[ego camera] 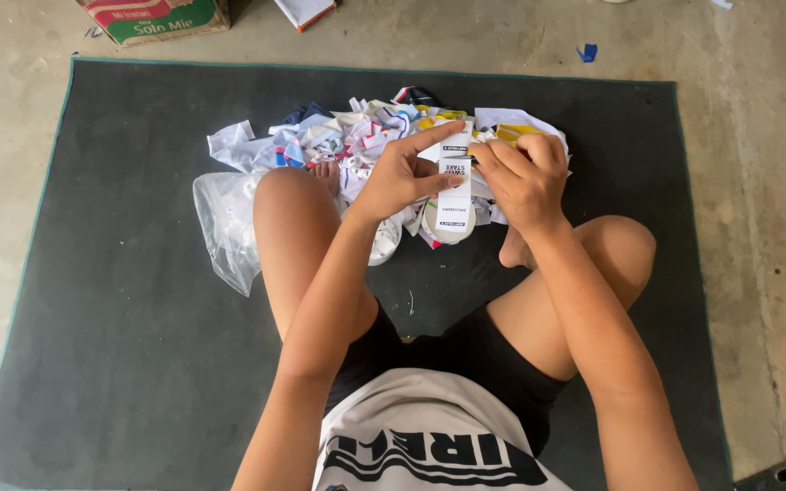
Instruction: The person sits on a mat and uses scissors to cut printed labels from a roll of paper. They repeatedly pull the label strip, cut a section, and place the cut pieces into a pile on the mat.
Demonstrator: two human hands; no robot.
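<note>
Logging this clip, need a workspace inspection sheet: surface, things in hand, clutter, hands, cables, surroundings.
Surface: dark mat with a green edge, on a concrete floor.
Things in hand: white paper strip held upright between both hands.
Clutter: heap of paper scraps past the knees; clear plastic bag on its left.
Hands: left hand and right hand both pinch the strip with their fingers.
Cables: nothing seen.
Surroundings: cardboard box at the top edge; blue scrap on the floor.
</note>
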